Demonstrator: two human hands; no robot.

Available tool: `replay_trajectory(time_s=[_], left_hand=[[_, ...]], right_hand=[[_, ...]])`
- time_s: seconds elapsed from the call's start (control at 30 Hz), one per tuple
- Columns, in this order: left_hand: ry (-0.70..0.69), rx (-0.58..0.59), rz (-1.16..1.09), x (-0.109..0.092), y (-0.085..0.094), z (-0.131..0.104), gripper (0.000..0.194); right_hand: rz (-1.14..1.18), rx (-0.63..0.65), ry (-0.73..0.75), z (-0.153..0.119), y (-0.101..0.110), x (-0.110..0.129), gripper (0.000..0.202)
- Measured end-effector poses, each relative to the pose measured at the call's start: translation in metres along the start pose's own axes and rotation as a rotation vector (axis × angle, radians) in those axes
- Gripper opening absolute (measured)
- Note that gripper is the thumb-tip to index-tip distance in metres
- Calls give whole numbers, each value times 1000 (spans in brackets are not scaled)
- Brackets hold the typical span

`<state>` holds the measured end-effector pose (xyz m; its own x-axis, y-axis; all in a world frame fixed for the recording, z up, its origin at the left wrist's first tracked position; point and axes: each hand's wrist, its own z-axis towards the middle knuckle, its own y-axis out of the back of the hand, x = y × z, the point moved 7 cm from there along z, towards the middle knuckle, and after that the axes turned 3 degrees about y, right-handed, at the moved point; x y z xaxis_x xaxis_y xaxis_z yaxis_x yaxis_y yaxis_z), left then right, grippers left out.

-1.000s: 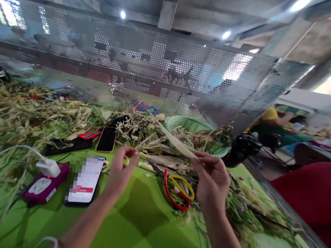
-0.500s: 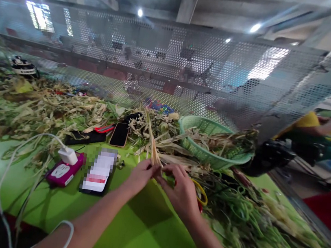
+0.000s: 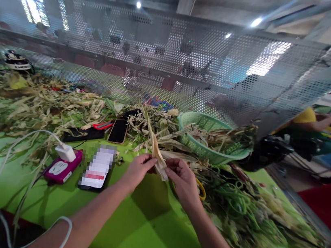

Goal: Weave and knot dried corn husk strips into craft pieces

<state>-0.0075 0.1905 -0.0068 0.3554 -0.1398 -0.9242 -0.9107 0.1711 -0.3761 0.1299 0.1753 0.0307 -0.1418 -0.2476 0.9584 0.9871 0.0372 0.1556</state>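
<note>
Between my two hands is a long, pale tan dried corn husk (image 3: 157, 155), its narrow tip pointing away from me and its wide white end nearest me. My left hand (image 3: 139, 170) pinches the husk's left edge with thumb and fingers. On the other edge, near the wide end, my right hand (image 3: 181, 179) grips it with thumb against curled fingers. Both hands are just above the green tabletop (image 3: 140, 219). Just beyond them lie more dry husks (image 3: 176, 155). A yellow ring-shaped thing (image 3: 202, 190) shows partly behind my right wrist.
A green plastic basket (image 3: 210, 155) holds dry husks. Green strips (image 3: 241, 200) heap at right, dried leaves (image 3: 47, 107) at left. A lit phone (image 3: 97, 168), a dark phone (image 3: 118, 131), a red-handled tool (image 3: 102, 125) and a magenta power bank (image 3: 62, 169) with a white cable lie left.
The husk's near end has been spread wider and its white end now shows. My hands have moved slightly apart, still holding it. The whole view has shifted a little.
</note>
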Motion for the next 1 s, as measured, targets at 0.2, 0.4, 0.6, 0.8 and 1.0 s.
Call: replay_trajectory(time_s=[0.2, 0.4, 0.6, 0.8, 1.0], left_hand=[[46, 22, 14, -2, -3, -4, 29], [73, 34, 11, -4, -6, -5, 33], [52, -42, -68, -2, 2, -2, 37], [36, -52, -64, -7, 2, -3, 37], [17, -21, -15, -7, 1, -1, 35]], right_hand=[[-62, -21, 50, 0, 2, 2, 19], [-123, -36, 142, -1, 4, 9, 11], [-467, 80, 229, -7, -7, 21, 21], [-397, 59, 178, -6, -4, 16, 19], [-278, 37, 106, -2, 2, 6, 23]])
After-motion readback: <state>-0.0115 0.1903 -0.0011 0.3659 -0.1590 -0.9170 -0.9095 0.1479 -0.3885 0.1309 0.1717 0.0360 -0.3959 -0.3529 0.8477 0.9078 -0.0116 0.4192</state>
